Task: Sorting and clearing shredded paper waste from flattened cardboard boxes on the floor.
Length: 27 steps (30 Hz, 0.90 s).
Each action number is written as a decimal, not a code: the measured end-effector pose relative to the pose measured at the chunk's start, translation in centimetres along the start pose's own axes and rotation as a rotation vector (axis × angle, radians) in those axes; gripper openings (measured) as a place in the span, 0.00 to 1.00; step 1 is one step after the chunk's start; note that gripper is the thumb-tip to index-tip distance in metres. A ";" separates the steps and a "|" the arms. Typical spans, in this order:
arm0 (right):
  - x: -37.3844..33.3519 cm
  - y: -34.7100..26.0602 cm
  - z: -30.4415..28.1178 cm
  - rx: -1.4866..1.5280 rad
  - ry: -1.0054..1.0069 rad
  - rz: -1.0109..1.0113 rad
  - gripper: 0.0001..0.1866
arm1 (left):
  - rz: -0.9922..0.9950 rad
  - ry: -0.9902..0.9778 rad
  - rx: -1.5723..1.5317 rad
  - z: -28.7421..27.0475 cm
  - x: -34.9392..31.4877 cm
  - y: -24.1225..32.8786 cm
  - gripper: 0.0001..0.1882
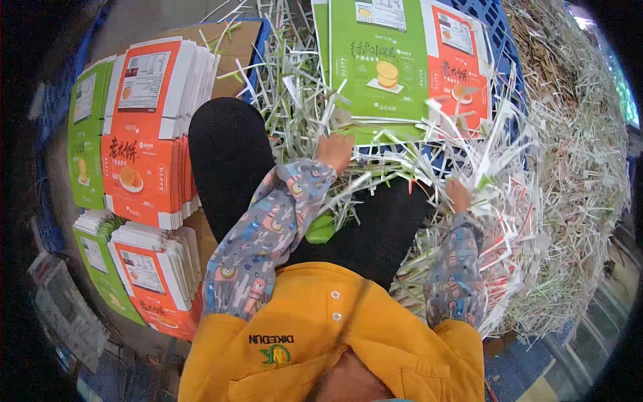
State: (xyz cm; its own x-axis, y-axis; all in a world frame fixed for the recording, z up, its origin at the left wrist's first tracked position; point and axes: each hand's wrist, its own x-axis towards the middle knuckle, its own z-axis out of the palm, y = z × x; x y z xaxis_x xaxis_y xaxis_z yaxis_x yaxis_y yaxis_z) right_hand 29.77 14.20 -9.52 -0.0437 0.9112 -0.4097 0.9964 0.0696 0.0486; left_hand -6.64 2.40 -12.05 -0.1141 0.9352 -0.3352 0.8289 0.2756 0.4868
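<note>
A stack of green and orange printed cardboard sheets (378,50) lies in front of me on blue plastic crates. My left hand (336,151) is at the stack's lower left corner, fingers curled among the paper strips; what they grip, if anything, is hidden. Further right, my right hand (457,194) is closed at the lower edge of a loose bunch of white paper strips (479,157), which spreads above it and partly covers the orange sheet. Some strips over that sheet are blurred. More strips (382,164) drape between both hands and over my knee.
Stacks of orange-and-green printed cardboard blanks (142,127) stand at the left, with a second group (151,268) nearer me. A large heap of shredded strips (569,194) fills the right side. A blue crate edge (512,53) shows behind the sheets. My bent knees flank the strips.
</note>
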 end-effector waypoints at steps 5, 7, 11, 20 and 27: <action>1.7 -9.9 -6.3 -0.207 0.336 -0.304 0.10 | -0.048 -0.241 0.067 0.1 0.2 -1.0 0.06; 2.8 -12.5 -6.7 0.204 0.463 -0.535 0.09 | -0.067 -0.261 0.056 2.2 -0.4 -1.9 0.06; 5.3 -20.5 -2.8 0.579 0.293 -0.485 0.11 | -0.022 0.041 0.103 3.0 -1.4 -2.2 0.10; -2.1 -23.0 8.3 0.388 -0.203 -0.682 0.07 | 0.155 0.362 -1.149 0.6 4.6 -0.4 0.11; 1.9 -22.7 3.8 1.513 -0.265 0.023 0.10 | -0.579 0.455 -0.885 6.0 5.6 -5.5 0.10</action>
State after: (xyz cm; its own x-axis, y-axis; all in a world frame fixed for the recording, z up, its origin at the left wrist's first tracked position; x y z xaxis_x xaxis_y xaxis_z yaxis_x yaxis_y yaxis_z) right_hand 7.35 12.80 -14.82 -0.1775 0.7988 -0.5748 0.1423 -0.5571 -0.8181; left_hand -8.54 4.82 -21.45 -0.6887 0.5615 -0.4587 -0.0668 0.5808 0.8113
